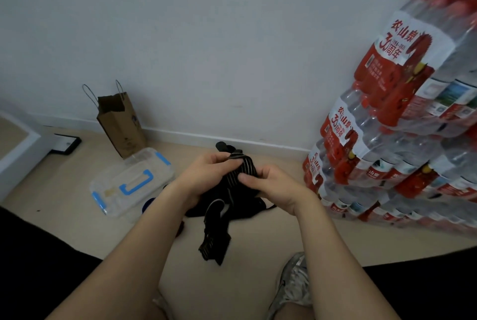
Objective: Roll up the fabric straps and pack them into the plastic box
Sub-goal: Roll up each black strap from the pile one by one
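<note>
Both hands hold a black fabric strap with thin light stripes [242, 168] above the floor. My left hand [206, 172] grips its upper end with curled fingers. My right hand [271, 185] pinches the strap with thumb and fingers from the right. The strap's loose tail [214, 242] hangs down to the floor. A heap of more black straps [232, 203] lies under my hands. The clear plastic box [108, 190] with blue handle and blue latches sits closed on the floor to the left.
A brown paper bag [121, 126] stands against the wall behind the box. Stacked packs of bottled water [387, 139] fill the right side. A black flat object [65, 144] lies at far left. A grey shoe [294, 283] shows near the bottom.
</note>
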`<state>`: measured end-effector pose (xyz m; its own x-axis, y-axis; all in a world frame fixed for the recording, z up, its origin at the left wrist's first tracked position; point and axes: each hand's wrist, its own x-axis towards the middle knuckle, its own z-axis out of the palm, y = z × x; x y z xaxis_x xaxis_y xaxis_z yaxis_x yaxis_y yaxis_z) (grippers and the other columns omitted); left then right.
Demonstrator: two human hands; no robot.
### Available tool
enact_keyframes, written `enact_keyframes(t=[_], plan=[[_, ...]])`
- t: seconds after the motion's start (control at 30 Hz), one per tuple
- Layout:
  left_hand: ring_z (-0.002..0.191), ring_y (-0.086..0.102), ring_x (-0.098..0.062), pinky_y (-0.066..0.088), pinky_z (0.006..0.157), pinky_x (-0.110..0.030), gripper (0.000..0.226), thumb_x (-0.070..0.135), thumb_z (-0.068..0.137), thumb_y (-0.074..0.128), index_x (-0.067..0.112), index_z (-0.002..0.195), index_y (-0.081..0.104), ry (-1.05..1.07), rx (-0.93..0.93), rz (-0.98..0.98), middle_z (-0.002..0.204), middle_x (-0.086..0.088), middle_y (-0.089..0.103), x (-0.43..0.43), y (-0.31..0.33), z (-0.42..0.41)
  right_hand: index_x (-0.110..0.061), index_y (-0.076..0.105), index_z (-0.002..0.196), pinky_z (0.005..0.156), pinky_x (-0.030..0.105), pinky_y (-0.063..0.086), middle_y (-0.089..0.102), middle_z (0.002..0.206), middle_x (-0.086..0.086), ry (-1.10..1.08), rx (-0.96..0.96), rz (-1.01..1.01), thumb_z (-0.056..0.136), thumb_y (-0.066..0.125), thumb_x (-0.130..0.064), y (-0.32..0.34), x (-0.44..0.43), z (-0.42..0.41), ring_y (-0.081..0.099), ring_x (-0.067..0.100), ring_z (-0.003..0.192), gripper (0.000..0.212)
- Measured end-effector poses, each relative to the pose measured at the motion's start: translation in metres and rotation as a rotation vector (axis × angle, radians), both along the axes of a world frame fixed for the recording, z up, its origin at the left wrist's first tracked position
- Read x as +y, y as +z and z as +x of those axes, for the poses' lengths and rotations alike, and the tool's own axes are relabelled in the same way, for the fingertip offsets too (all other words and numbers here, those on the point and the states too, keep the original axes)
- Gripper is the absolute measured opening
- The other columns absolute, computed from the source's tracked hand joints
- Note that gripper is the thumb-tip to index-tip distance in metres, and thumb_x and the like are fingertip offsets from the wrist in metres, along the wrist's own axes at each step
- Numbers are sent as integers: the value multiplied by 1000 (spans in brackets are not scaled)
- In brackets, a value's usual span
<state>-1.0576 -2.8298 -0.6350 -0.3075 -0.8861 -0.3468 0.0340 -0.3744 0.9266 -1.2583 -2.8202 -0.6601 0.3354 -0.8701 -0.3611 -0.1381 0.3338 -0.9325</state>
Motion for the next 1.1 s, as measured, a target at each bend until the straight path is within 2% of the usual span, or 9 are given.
enact_keyframes(t=[0.13, 0.23, 0.37, 0.53, 0.67, 0.77, 0.97, 1.03, 1.1], plan=[[90, 78, -24, 65, 75, -31, 27, 8, 94, 79, -2, 119, 74, -46, -7, -7, 111, -22, 80, -3, 17, 12, -5, 82, 110, 91, 43, 63, 80, 113, 22, -102, -81, 69, 102, 71, -14, 15, -3, 1, 77, 40, 107, 17], [75, 78, -16, 62, 64, -26, 28, 4, 89, 83, -1, 115, 76, 4, -20, -3, 107, -20, 81, -6, 28, 20, -9, 83, 84, 68, 35, 64, 80, 94, 20, -278, -104, 84, 93, 70, -9, 25, -8, -2, 80, 29, 82, 16], [80, 79, -20, 67, 75, -28, 19, 2, 93, 78, -7, 109, 77, 84, 40, -17, 111, -26, 79, -9, 35, 26, -10, 78, 68, 65, 41, 63, 71, 76, 24, -266, -146, 14, 68, 63, -7, 43, -7, -13, 75, 37, 67, 15], [88, 80, -19, 64, 76, -25, 17, -5, 97, 68, -9, 112, 75, 166, 206, -43, 106, -19, 80, -13, 45, 19, -19, 68, 62, 38, 19, 31, 44, 53, 2, -219, -213, -96, 81, 64, -23, 62, -12, -18, 38, 12, 36, 19], [91, 80, -21, 64, 77, -26, 21, -8, 97, 67, -7, 116, 74, 229, 306, -87, 106, -18, 80, -14, 50, 11, -18, 73, 80, 39, 16, 25, 68, 82, 16, -139, -332, -134, 89, 67, -39, 72, -12, -23, 27, 9, 36, 23], [92, 80, -22, 63, 79, -26, 26, -8, 91, 73, -6, 118, 74, 300, 332, -133, 107, -17, 80, -14, 53, 6, -27, 76, 89, 38, 18, 31, 80, 110, 17, -237, -176, -208, 97, 68, -39, 74, -12, -18, 40, 7, 38, 16], [94, 80, -22, 61, 82, -22, 48, -4, 70, 85, 1, 117, 78, 267, 340, -185, 115, -19, 78, -13, 56, 2, -25, 74, 126, 62, 17, 58, 82, 95, -3, -154, -150, -314, 106, 67, -27, 74, -8, -7, 77, 6, 75, 21], [95, 78, -24, 62, 86, -25, 49, -11, 72, 86, 6, 117, 79, 256, 271, -238, 114, -19, 78, -13, 55, 2, -24, 80, 120, 77, 26, 63, 83, 107, 7, -135, -112, -310, 102, 70, -26, 75, -8, 0, 81, 20, 96, 20], [104, 77, -28, 62, 95, -33, 48, -15, 79, 74, 10, 119, 79, 211, 139, -327, 116, -16, 80, -12, 55, 5, -21, 85, 107, 74, 28, 61, 83, 101, 11, -181, -65, -290, 100, 72, -25, 75, -9, 3, 81, 21, 89, 15]])
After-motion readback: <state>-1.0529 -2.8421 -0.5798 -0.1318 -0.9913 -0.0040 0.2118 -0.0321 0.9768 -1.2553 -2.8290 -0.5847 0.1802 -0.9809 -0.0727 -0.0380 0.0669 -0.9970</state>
